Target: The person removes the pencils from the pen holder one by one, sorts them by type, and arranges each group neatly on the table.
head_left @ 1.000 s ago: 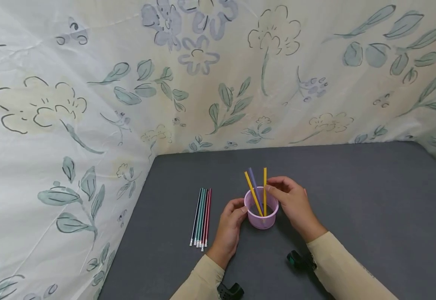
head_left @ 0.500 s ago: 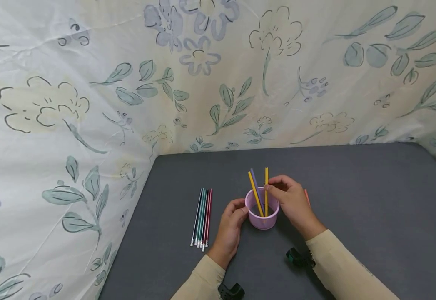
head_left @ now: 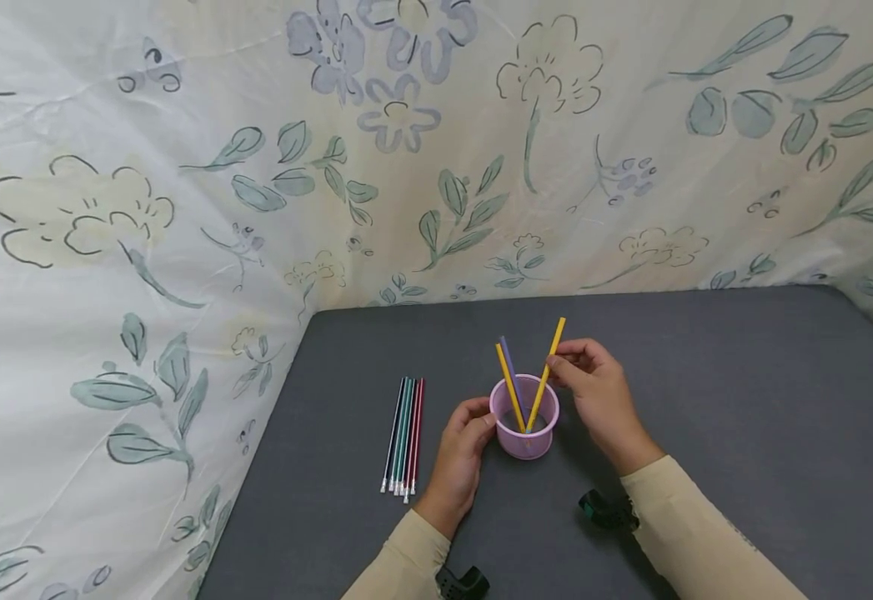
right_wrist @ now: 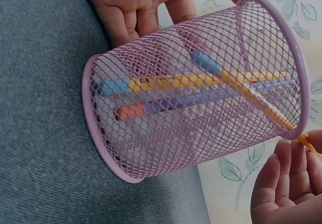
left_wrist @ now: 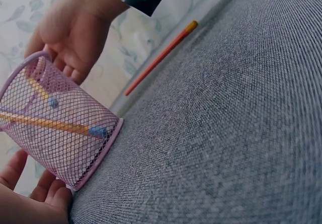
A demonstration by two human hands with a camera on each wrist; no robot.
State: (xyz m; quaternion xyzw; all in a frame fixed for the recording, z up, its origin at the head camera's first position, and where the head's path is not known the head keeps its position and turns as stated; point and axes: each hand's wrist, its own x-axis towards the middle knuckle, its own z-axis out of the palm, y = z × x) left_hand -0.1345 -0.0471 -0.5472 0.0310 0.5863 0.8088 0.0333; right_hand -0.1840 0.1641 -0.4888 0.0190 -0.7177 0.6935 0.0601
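Observation:
A pink mesh pencil cup stands on the dark grey tabletop. My left hand holds its left side, thumb near the rim. Between thumb and fingers, my right hand pinches a yellow pencil above the right rim. That pencil leans right; its blue lower end is inside the cup, off the bottom in the right wrist view. Another yellow pencil and a purple pencil lean left in the cup, their lower ends near its base.
Left of the cup, several dark, green and red pencils lie side by side on the tabletop. An orange-red pencil lies on the table in the left wrist view. Floral cloth hangs behind and at the left.
My right hand has moved slightly up and right, raising the yellow pencil a little and tilting it from upright toward the right. The left hand and cup stay in place.

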